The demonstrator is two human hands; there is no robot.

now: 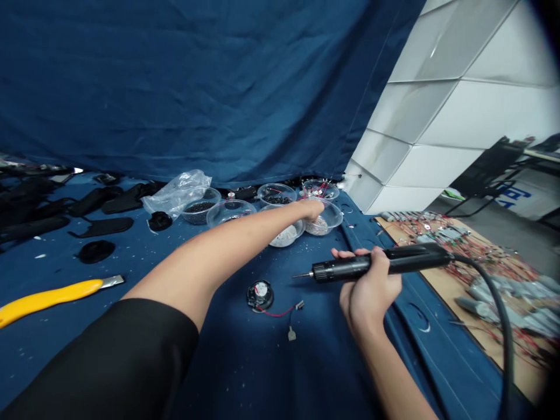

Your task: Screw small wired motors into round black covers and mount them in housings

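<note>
My left hand (311, 208) stretches far forward, its fingers curled down into a clear plastic bowl (327, 220) of small silvery parts; what they pinch is hidden. My right hand (367, 286) is wrapped round a black electric screwdriver (376, 263), held level with its bit pointing left and its cable trailing off right. On the blue cloth below lies a small round speaker (259, 294) with a red wire (280, 313) and a little connector.
Several more clear bowls (231, 211) of parts stand in a row at the back, beside a crumpled plastic bag (177, 192). Black shaped pieces (105, 226) lie at the left, with a yellow-handled knife (48, 297). A board (490, 315) of wired components lies at the right.
</note>
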